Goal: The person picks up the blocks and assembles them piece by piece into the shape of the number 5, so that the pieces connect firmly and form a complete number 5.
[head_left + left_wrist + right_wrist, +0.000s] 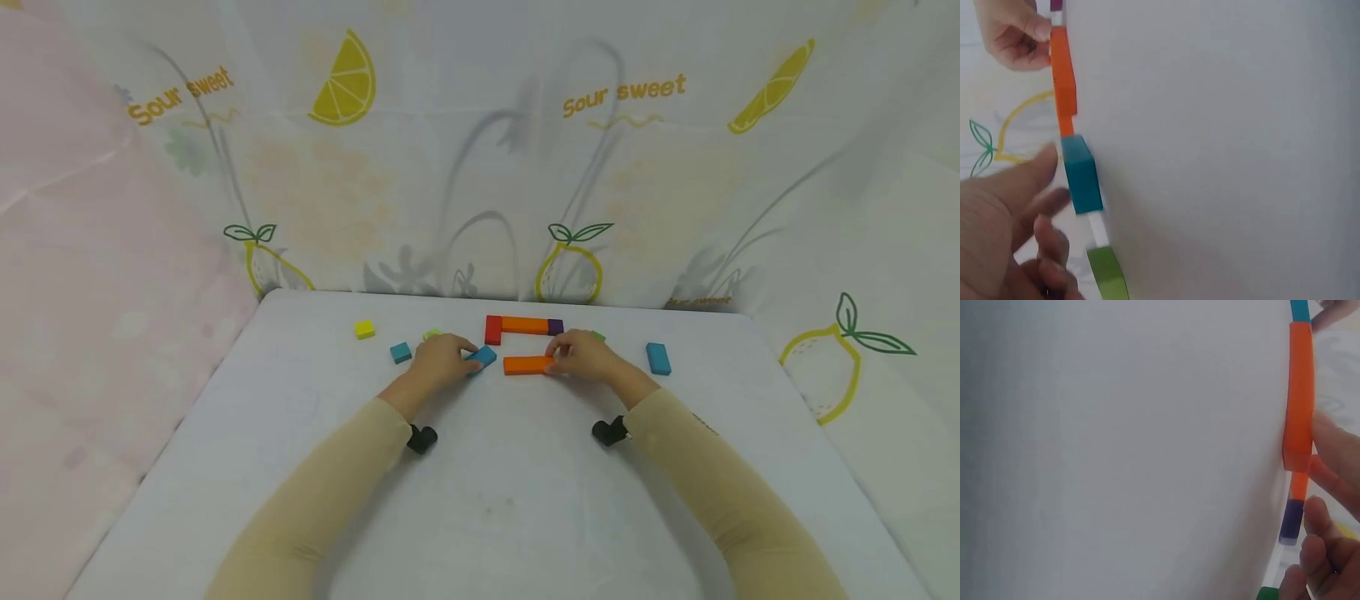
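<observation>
One white desk [480, 517] on my feed, no containers that I can see. My right hand [587, 357] has its grip pinched on the right end of the front orange block [525, 366], long axis left-right. My left hand [441, 360], nearer the smaller blue block [485, 357], looks clamped on it, tilted and just left of the orange.
</observation>
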Available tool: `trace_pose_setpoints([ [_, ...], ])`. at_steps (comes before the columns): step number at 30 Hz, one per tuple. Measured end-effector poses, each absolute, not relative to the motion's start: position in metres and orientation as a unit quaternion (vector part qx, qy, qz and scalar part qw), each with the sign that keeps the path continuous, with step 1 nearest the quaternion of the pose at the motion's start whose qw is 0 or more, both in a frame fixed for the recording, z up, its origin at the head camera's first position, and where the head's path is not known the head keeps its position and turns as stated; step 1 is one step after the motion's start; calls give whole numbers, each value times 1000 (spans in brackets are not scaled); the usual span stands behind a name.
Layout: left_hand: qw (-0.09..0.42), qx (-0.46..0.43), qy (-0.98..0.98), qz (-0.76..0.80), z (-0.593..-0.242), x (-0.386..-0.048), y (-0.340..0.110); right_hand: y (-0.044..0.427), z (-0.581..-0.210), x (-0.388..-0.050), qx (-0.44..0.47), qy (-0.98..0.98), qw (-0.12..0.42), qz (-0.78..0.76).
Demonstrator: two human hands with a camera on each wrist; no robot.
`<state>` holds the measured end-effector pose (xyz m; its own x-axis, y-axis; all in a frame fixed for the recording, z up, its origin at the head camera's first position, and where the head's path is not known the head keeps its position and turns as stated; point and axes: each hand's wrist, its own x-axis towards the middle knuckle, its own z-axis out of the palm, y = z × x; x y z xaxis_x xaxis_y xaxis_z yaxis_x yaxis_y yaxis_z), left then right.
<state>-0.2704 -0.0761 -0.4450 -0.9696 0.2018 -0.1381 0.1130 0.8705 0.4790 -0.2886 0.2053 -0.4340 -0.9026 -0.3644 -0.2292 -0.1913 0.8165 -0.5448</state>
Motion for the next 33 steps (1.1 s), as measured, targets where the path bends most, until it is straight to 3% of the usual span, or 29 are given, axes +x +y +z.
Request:
trace_pose_setpoints([
  [11, 129, 170, 958, 190, -440, -278, -93, 212, -435, -289, -154, 939, 163, -262],
  [26, 83, 140, 977, 140, -444, -266, -68, 206, -438, -288, -146, 942, 168, -250],
  [33, 91, 128, 977, 144, -442, -267, -66, 204, -438, -288, -149, 944, 161, -246],
])
